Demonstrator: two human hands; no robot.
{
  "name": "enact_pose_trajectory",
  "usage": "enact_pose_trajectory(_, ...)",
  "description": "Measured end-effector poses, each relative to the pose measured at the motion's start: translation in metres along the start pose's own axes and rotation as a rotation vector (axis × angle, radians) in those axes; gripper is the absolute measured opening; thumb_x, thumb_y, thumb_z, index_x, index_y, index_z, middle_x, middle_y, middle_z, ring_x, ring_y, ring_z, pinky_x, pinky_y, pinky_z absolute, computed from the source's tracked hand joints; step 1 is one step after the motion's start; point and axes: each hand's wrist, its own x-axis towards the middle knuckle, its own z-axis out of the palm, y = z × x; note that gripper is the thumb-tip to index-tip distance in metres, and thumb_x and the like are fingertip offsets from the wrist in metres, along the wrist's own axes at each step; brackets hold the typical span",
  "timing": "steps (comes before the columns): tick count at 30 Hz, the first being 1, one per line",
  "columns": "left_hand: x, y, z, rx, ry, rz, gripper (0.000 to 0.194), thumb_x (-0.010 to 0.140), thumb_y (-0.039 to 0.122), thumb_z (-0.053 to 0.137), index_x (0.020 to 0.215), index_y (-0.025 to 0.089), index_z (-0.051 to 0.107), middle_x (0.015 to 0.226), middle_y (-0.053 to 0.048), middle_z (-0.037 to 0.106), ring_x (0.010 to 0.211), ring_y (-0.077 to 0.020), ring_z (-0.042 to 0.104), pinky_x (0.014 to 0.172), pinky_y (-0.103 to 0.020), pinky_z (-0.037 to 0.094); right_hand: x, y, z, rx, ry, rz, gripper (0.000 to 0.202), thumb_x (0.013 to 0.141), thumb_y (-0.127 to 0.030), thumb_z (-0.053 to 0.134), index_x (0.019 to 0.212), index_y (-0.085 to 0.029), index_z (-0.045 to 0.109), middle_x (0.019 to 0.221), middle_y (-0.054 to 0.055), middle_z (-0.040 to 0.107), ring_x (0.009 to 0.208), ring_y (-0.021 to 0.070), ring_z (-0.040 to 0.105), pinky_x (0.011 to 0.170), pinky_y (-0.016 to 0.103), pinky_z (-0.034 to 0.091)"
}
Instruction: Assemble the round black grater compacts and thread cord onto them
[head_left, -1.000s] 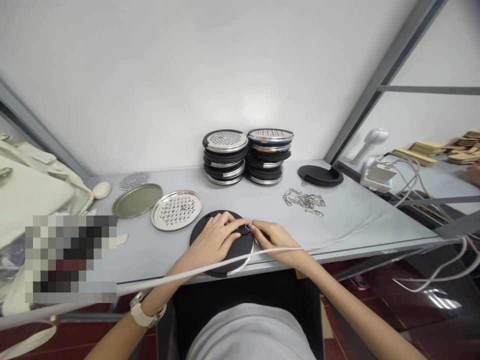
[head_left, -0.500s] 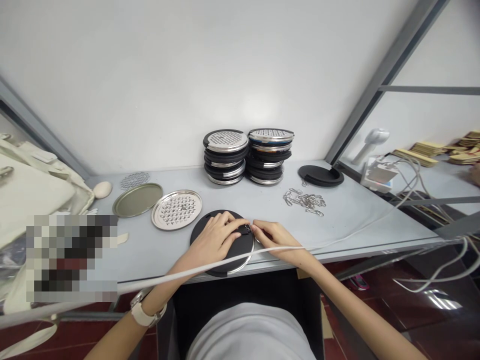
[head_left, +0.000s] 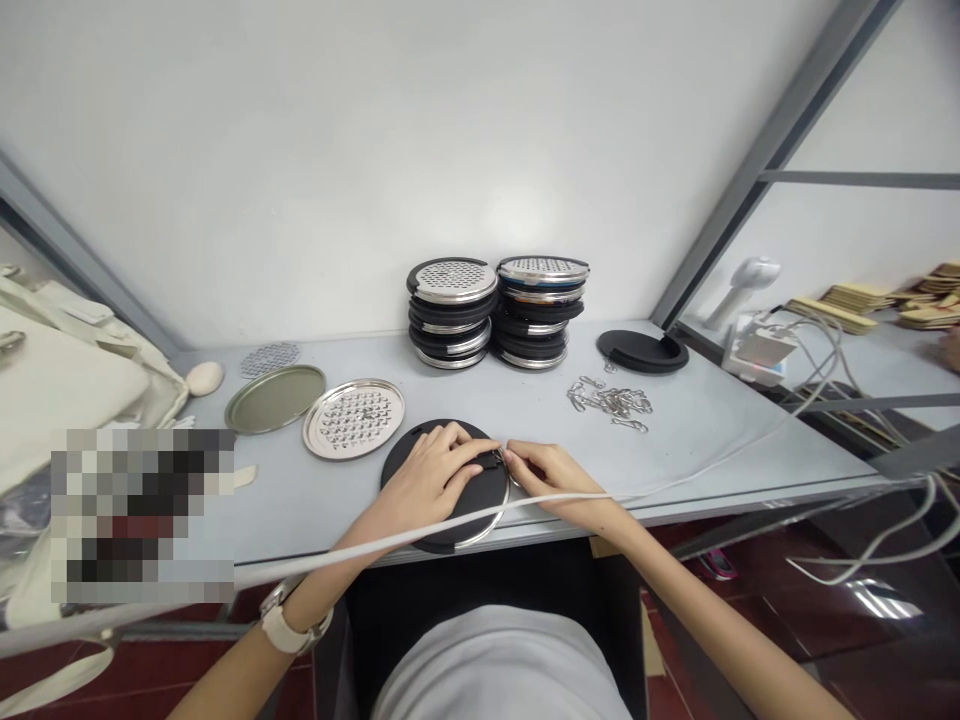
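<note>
With left hand (head_left: 433,465), thumb and forefinger parted, rests on round black disc (head_left: 485,490), flat at near edge of table (head_left: 720,420); with right hand (head_left: 555,482) pinches small metal clip (head_left: 499,455) at its right side. Being round, favours no axis — turns bare silver arc (head_left: 484,532) right and bodyward. Farther: grater plate (head_left: 356,422), loose clips (head_left: 611,402), two stacks of graters (head_left: 453,318) — blue edge (head_left: 541,286) too small for reading.

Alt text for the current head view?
A person's left hand lies on a black disc at the near edge of a grey table; the right hand pinches a small metal piece by its rim. Behind stand two stacks of round graters; loose metal clips lie right, a perforated plate left.
</note>
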Motion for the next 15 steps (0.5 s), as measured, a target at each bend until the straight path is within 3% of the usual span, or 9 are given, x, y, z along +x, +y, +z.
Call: enact_pose_trajectory(15,-0.0001,-0.0003,0.0001,0.012,0.006,0.005,0.041,0.095,0.02,0.041,0.134,0.035,0.046,0.106,-0.003,0.052,0.1,-0.0178,0.05,0.095,-0.036,0.039,-0.0005,-0.0006,0.0004,0.021,-0.008,0.013,0.035,0.097,-0.036,0.034,0.07,-0.018,0.045,0.061,-0.004,0.043,0.056,0.0091,0.036,0.053,0.022,0.027)
